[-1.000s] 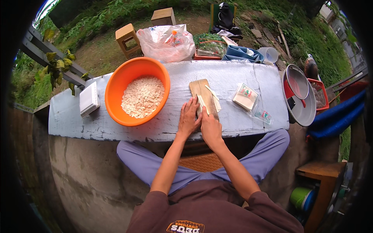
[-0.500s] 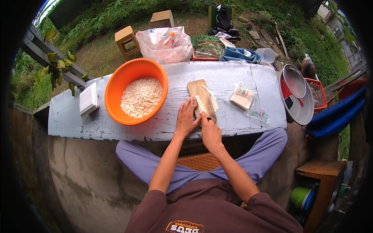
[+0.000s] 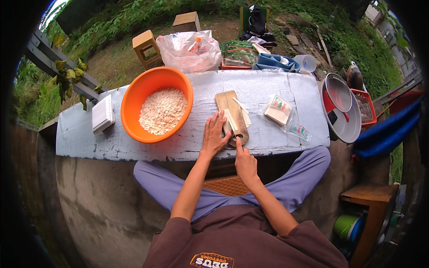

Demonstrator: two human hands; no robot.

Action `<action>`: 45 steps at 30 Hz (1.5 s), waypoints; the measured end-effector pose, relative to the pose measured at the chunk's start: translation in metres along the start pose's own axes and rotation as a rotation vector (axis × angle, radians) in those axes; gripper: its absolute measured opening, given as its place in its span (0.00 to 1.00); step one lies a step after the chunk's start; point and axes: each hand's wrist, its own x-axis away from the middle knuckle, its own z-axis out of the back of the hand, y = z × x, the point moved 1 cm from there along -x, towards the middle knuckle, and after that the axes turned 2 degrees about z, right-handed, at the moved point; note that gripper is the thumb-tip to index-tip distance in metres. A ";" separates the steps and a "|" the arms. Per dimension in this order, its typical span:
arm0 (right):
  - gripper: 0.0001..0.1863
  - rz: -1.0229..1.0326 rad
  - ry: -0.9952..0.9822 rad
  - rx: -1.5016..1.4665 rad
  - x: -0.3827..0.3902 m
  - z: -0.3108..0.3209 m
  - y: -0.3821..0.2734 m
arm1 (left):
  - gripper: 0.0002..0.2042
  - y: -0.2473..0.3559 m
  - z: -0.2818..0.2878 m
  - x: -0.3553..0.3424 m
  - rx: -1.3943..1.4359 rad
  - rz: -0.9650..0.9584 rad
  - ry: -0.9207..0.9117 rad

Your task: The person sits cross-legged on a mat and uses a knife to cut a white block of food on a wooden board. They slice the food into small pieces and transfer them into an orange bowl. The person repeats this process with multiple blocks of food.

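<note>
A pale strip (image 3: 231,119) is being pressed flat under the open left hand (image 3: 215,137) — the right hand (image 3: 245,161), forefinger out, is being kept just beside it on the wooden board (image 3: 229,102).

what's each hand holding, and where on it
Nothing is clearly gripped. Left hand lies flat on the cutting board's near end; right hand points one finger at it.

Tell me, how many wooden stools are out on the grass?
2. One wooden stool stands behind the orange bowl, left of the plastic bag. The other sits farther back. More may be hidden.
</note>
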 end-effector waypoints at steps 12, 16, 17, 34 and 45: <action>0.30 -0.046 0.055 -0.105 -0.023 0.021 0.009 | 0.21 -0.011 -0.003 0.006 0.121 0.065 0.074; 0.31 -0.006 -0.008 -0.122 -0.033 0.024 -0.001 | 0.21 -0.003 0.002 0.003 0.059 0.023 0.073; 0.32 -0.001 -0.019 -0.123 -0.038 0.022 -0.003 | 0.21 0.002 0.004 0.002 0.027 0.009 0.078; 0.27 0.033 -0.014 -0.138 -0.061 0.027 -0.022 | 0.19 -0.001 0.005 0.004 0.115 0.004 0.081; 0.25 0.019 -0.003 -0.116 -0.062 0.026 -0.023 | 0.19 0.002 0.004 0.000 -0.066 -0.063 0.103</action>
